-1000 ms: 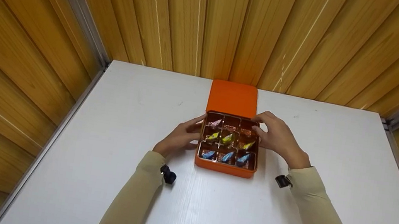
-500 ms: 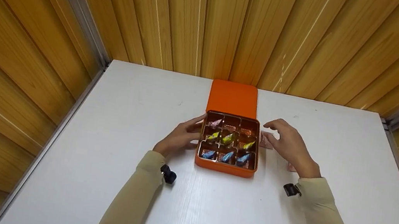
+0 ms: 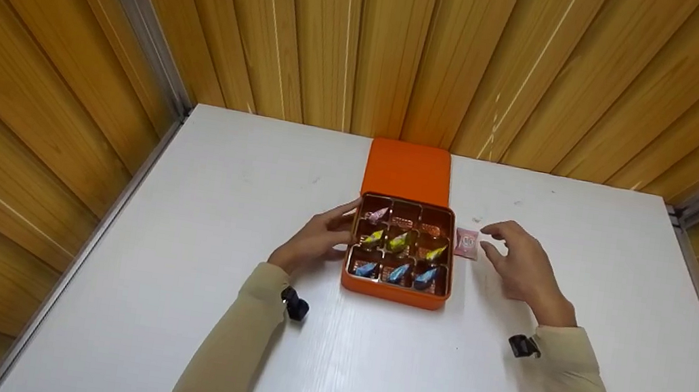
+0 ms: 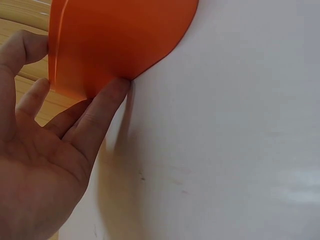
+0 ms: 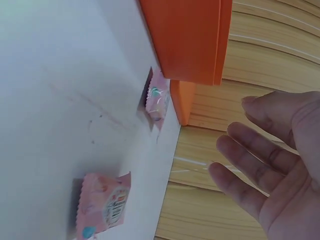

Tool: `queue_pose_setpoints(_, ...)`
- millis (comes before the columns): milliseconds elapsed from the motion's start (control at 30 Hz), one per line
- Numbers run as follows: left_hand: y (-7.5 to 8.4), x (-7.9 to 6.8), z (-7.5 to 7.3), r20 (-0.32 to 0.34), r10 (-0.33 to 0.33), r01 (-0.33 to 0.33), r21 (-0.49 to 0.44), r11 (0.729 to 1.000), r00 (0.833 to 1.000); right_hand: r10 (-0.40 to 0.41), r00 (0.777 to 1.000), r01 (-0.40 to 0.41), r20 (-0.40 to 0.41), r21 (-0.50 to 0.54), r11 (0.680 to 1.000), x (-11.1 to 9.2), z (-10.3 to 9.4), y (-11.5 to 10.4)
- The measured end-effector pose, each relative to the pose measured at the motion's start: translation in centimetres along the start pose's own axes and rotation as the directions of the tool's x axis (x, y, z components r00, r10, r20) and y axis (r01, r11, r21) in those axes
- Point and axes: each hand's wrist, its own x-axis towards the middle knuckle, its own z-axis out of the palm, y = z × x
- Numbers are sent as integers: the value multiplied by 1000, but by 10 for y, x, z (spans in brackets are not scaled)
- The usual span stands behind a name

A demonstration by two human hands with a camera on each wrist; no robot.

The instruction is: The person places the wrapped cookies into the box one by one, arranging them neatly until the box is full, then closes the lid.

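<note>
The left hand, fingers spread, touched the left side of the orange box. Right of the box, the right hand hovered, thumb and fingers parted; between it and the box lay a pink packet.

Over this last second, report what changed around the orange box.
The right hand moved rightward and toward the person, away from the orange box; a pink packet beside it came into view. The left hand, box and wrapped pieces inside stayed put.
</note>
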Motion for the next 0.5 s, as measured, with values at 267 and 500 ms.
queue_pose_setpoints(267,0,1,0,3,-2,2,6,1000,1000,76,997,-76,2,-31,997,-10,-2,7)
queue_pose_setpoints(500,0,0,0,2,-4,4,1,1000,1000,98,995,-100,-36,-55,993,-20,-2,14)
